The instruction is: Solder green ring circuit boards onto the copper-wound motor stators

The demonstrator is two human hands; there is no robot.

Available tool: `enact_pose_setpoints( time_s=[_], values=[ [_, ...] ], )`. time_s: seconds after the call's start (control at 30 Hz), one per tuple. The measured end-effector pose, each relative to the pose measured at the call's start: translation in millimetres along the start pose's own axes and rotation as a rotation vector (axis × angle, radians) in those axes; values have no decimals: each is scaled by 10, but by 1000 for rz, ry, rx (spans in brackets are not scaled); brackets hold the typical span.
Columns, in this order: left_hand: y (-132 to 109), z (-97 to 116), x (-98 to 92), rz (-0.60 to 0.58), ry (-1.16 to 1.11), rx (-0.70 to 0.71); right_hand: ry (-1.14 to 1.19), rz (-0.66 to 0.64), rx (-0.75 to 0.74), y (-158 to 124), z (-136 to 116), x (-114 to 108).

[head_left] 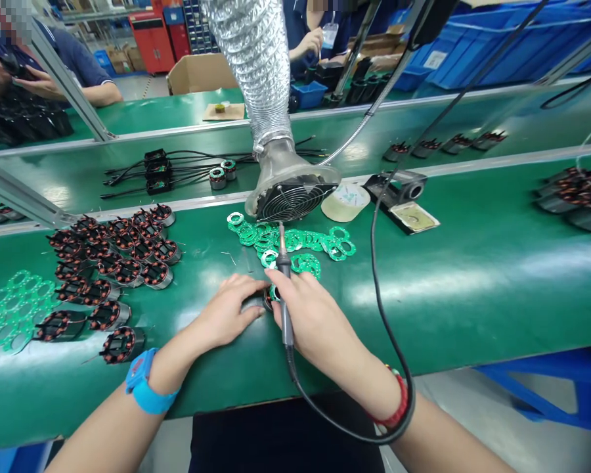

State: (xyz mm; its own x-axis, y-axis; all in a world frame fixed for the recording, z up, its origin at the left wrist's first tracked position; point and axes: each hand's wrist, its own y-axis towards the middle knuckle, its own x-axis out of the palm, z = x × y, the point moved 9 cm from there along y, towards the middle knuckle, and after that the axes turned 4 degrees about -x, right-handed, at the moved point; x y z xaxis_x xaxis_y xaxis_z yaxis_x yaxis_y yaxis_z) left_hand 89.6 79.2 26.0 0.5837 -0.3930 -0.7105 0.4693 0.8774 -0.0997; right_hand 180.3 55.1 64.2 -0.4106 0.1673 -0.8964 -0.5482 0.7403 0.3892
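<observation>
My left hand [225,314] lies on the green bench with its fingers closed round a small motor stator [259,301], mostly hidden under them. My right hand [309,315] meets it from the right, fingers pinching at a green ring board [274,293] on the stator. A soldering iron [284,289] rests across my right hand, tip pointing away, and its black cable [381,309] loops back past my wrist. A scatter of green ring boards [295,242] lies just beyond my hands.
Several copper-wound stators [113,263] are grouped at left, beside a green board panel [10,309]. A foil fume duct with fan grille [288,190] stands ahead; a tape roll [345,201] and iron stand [404,197] lie right. Other people work across the conveyor.
</observation>
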Motion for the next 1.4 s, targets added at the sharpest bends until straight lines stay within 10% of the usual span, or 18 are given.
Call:
enact_pose_setpoints(
  time_s=[0.67,1.03,1.4],
  values=[
    [-11,294,151,178,-15,89,418,205,212,-406,187,121],
    [-47,341,141,-36,102,138,394,381,327,-510,264,9],
    [-31,412,189,160,343,255,469,378,378,-541,364,74]
  ],
)
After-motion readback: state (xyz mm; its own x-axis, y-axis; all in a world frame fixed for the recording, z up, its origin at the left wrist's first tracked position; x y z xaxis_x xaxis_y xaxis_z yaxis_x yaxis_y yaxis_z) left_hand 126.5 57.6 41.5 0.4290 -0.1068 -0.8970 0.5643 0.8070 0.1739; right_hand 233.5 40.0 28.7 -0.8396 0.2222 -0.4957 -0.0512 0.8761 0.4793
